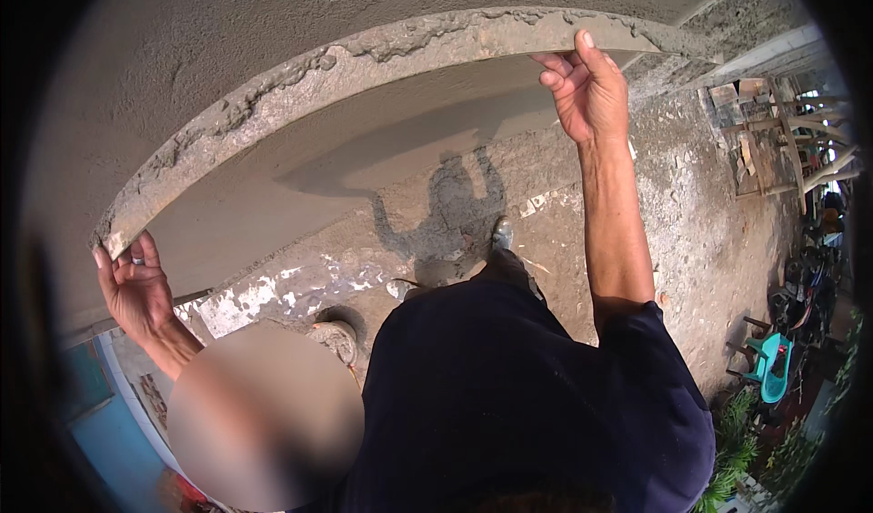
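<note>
Left hand [141,293] and right hand [591,96] grip a long board [400,55] by its lower edge, near either end. Behind the board spreads a grey plastered wall [273,13]. Well below the board's right end is a green plastic chair [776,369]; below its left half, a round bucket [347,338]. Mortar clumps [318,60] line the board's upper edge.

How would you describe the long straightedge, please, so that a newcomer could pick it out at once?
In front of the grey plastered wall across the top of the view, find the person's left hand and right hand. The straightedge runs from the left hand past the right; unlike the smoother wall behind, it carries ragged mortar clumps along its upper edge.
</note>
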The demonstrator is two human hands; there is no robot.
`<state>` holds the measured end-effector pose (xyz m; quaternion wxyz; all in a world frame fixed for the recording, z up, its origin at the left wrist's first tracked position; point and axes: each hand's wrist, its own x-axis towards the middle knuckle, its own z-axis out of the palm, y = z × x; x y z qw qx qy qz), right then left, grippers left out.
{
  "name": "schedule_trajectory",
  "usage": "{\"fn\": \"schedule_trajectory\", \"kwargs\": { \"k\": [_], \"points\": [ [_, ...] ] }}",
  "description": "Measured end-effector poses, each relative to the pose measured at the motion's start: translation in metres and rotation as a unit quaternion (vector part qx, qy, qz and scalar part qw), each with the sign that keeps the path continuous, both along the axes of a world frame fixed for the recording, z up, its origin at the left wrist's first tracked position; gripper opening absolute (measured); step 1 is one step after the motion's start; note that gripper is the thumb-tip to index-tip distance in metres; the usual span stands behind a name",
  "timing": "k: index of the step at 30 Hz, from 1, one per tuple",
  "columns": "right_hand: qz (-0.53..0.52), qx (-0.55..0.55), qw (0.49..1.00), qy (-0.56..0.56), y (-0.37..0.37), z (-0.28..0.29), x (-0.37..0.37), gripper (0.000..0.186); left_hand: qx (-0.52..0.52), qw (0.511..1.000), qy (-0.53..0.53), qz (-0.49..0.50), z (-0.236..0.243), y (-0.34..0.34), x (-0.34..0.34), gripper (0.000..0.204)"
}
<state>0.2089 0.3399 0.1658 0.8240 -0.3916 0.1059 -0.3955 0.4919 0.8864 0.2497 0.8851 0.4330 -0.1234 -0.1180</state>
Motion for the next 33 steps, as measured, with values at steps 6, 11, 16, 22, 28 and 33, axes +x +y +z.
{"fn": "schedule_trajectory", "kwargs": {
  "k": [6, 11, 16, 22, 28, 33],
  "points": [
    [0.078, 0.054, 0.955, 0.28, -0.024, -0.205, -0.087, 0.035, 0.183, 0.937, -0.297, -0.033, -0.049, -0.095, -0.028, 0.056],
    [0.221, -0.1, 0.541, 0.805, 0.053, -0.453, -0.287, 0.018, 0.378, 0.45, -0.764, -0.267, -0.139, -0.319, -0.131, 0.041],
    [-0.055, 0.269, 0.726, 0.63, 0.127, -0.455, -0.393, 0.02, 0.398, 0.392, -0.804, -0.202, -0.125, -0.36, -0.13, 0.04],
    [0.239, -0.111, 0.569, 0.779, 0.1, -0.519, -0.436, 0.018, 0.457, 0.532, -0.661, -0.267, -0.118, -0.399, -0.128, 0.037],
    [-0.005, 0.328, 0.842, 0.429, 0.036, -0.424, -0.272, 0.049, 0.566, 0.655, -0.456, -0.208, -0.089, -0.391, -0.214, 0.049],
    [-0.118, 0.524, 0.843, 0.035, -0.012, -0.428, -0.169, 0.119, 0.505, 0.625, -0.529, -0.273, -0.085, -0.394, -0.285, 0.053]
  ]
}}
